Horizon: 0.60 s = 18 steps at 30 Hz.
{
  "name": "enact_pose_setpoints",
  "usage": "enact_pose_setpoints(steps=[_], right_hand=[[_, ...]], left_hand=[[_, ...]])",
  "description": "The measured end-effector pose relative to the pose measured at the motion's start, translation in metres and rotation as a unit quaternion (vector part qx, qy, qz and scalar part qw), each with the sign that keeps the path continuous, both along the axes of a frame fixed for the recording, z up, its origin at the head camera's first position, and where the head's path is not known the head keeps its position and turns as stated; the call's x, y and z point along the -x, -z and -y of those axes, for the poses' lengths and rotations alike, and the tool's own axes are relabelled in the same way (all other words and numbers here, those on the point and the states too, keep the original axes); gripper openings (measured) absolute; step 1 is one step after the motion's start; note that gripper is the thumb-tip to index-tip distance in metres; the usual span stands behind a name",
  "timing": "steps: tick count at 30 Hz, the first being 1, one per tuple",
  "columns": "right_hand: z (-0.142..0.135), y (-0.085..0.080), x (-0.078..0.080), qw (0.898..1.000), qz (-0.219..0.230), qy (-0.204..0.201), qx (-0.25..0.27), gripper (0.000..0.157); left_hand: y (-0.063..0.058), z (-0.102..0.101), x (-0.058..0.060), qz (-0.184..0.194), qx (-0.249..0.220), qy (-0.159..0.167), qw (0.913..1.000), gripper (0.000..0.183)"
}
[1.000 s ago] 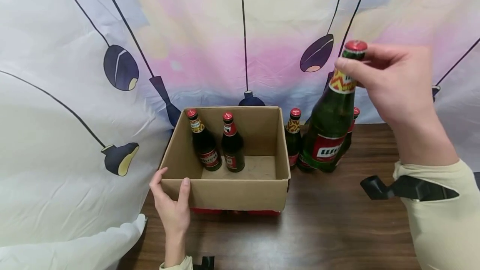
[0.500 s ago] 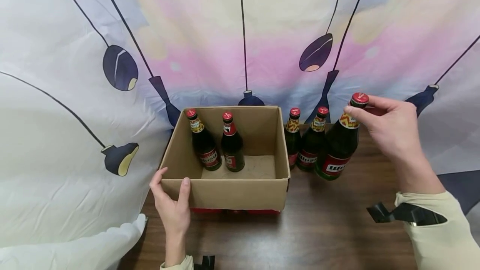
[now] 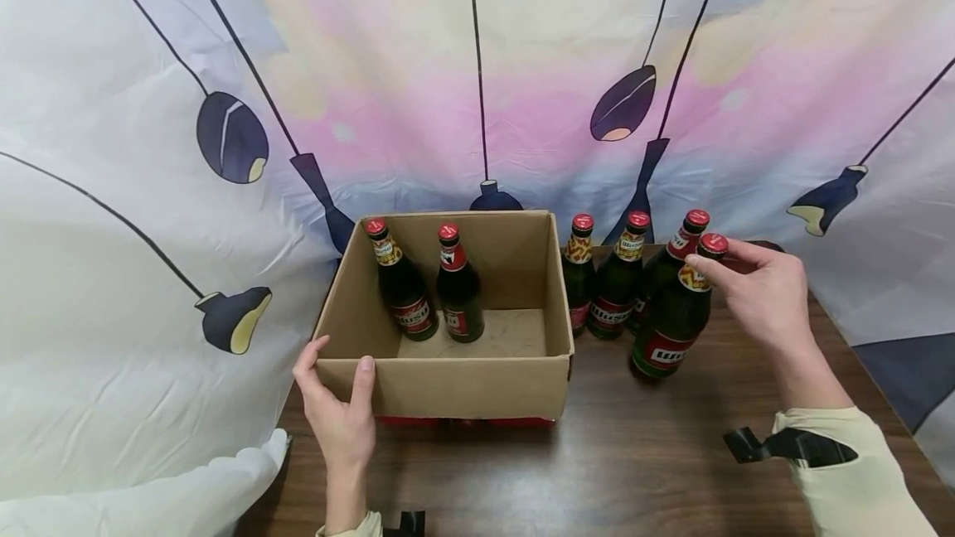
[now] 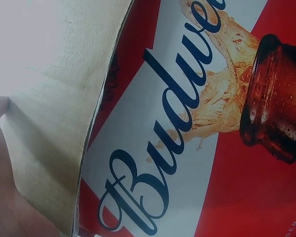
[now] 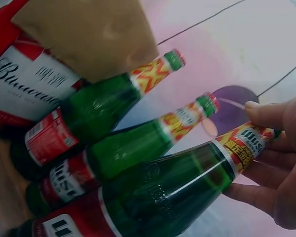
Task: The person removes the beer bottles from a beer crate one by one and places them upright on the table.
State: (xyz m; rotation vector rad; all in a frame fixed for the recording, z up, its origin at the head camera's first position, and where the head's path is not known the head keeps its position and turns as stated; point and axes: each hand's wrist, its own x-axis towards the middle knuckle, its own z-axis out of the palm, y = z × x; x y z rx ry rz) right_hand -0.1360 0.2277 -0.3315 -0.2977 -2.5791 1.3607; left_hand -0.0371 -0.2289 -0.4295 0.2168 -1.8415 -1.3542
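Observation:
My right hand (image 3: 768, 292) pinches the neck of a green beer bottle (image 3: 675, 317) with a red cap, in front of another beer bottle (image 3: 662, 272). The held bottle leans slightly; whether its base touches the table cannot be told. In the right wrist view thumb and fingers lie round its yellow-red neck label. An open cardboard box (image 3: 470, 386) stands left of it. My left hand (image 3: 343, 421) holds the box's front left corner, thumb at the front flap's top edge. Two bottles stand inside the box, one with a yellow neck label (image 3: 406, 297), one with a red neck label (image 3: 460, 297).
Two more green bottles, a nearer one (image 3: 578, 280) and its neighbour (image 3: 615, 288), stand right of the box. Red-white Budweiser print (image 4: 138, 148) covers the box's outer side. A patterned cloth (image 3: 403, 65) hangs behind the wooden table (image 3: 597, 454).
My right hand has lowered the held beer bottle from high in front of the cloth toward the table, ending beside the other bottles. The bottle behind has come into view. My left hand keeps its place.

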Motion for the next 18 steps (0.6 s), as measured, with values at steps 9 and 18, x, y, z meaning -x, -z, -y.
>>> enact_pose_setpoints(steps=[9, 18], right_hand=[[-0.005, 0.02, 0.0, 1.0, -0.008, 0.016, 0.007, 0.059], [-0.008, 0.028, 0.001, 1.0, 0.001, 0.017, 0.005, 0.06]], left_hand=[[0.0, 0.0, 0.0, -0.007, 0.005, -0.003, 1.0, 0.061], [-0.002, -0.002, 0.001, -0.017, 0.005, -0.005, 0.9998, 0.062]])
